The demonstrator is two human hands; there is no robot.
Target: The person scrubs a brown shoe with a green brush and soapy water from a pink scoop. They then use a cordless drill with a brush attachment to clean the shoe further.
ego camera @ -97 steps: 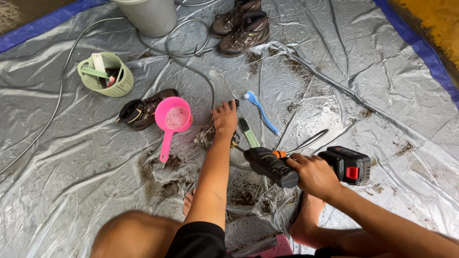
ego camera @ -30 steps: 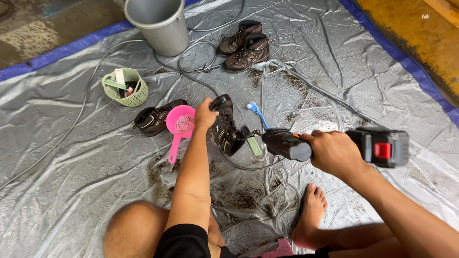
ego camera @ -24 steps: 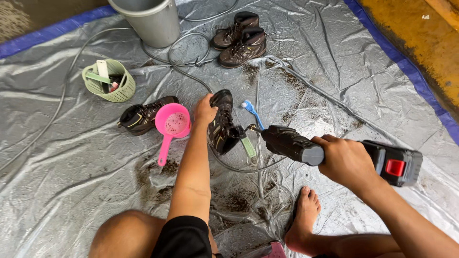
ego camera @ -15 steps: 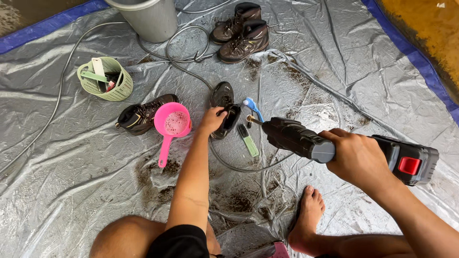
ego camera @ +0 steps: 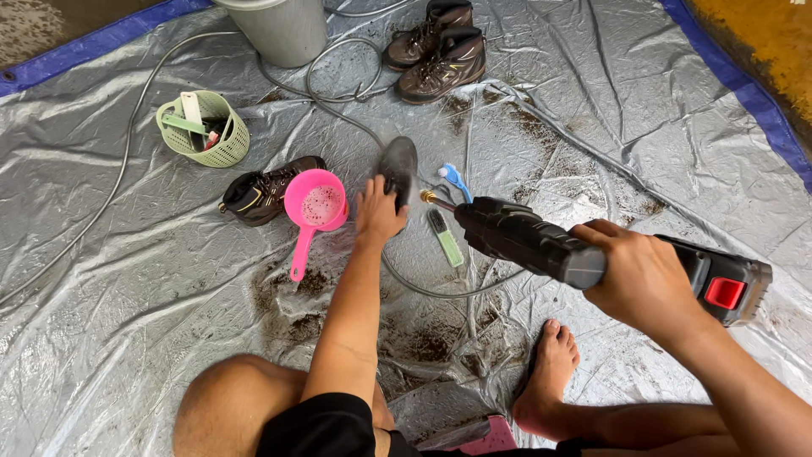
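My left hand (ego camera: 378, 211) grips a muddy dark boot (ego camera: 397, 166), holding it sole-up on the grey tarp (ego camera: 127, 322). In my right hand (ego camera: 636, 275) is a black cordless spray gun (ego camera: 541, 241) with a red battery catch. Its brass nozzle (ego camera: 430, 199) points at the boot from the right, a short gap away. A pink scoop (ego camera: 312, 208) lies just left of my left hand. A green-backed brush (ego camera: 444, 236) and a blue brush (ego camera: 456, 179) lie under the gun's nozzle.
A second boot (ego camera: 264, 190) lies on its side behind the scoop. A pair of brown boots (ego camera: 440, 46) stands at the back beside a grey bucket (ego camera: 275, 30). A green basket (ego camera: 203, 129) holds tools. A hose (ego camera: 330, 93) loops over the tarp. My bare foot (ego camera: 548, 377) rests below the gun.
I picked the boot up off the tarp and turned it sole-up. The spray gun swung up from the ground and now aims at the boot.
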